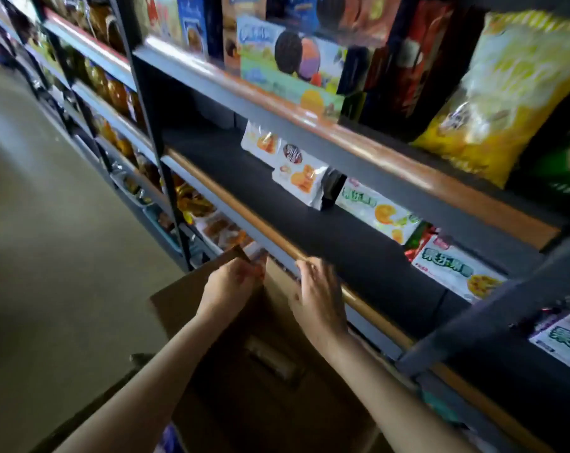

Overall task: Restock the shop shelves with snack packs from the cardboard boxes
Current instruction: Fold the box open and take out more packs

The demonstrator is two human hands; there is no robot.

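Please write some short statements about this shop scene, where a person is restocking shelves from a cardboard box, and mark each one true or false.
1. Both hands are at the top of the cardboard box. True: the left hand and the right hand are both at its upper edge.
2. The yellow bag stands on the floor. False: it stands on the upper shelf.
3. The middle shelf has bare space on its left part. True.
4. The white packs lie inside the box. False: they stand on the middle shelf.
5. The right hand is holding a snack pack up to the shelf. False: no pack shows in it.
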